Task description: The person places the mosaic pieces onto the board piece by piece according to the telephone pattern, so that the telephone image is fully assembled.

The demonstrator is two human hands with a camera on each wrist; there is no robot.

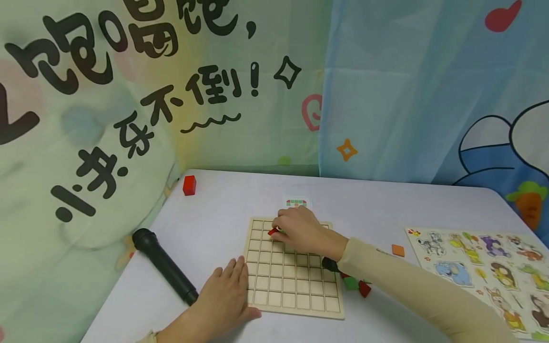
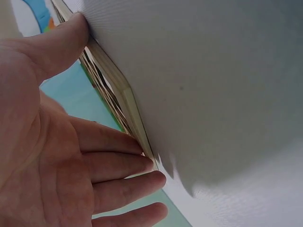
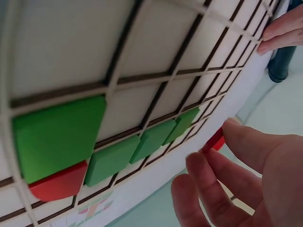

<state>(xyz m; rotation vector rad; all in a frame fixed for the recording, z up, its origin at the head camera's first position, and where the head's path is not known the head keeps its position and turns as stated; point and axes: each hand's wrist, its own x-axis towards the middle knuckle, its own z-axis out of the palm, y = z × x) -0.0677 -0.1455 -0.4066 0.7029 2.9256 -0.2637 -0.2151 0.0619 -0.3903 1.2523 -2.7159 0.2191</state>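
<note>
Board (image 1: 295,288), with a red piece (image 3: 216,140) pinched near its far left corner

Nearest me on the head feed, the left hand (image 1: 225,293) lies along the gridded board's left edge, fingers extended, thumb by the near corner. A black microphone (image 1: 165,264) lies to its left. Right of the board I see a green block (image 1: 350,283) beside red ones, then an orange block (image 1: 398,250) and an animal picture sheet (image 1: 480,257). Farther out, the right hand (image 1: 302,233) has thumb and fingertip clamped on the red piece; I can't tell whether it touches the board. My right wrist view shows four green pieces (image 3: 152,140) in one row, another red piece (image 3: 61,182) beyond the rightmost. Past the board lies a small patterned card (image 1: 296,203); at far left, a red block (image 1: 189,185).
</note>
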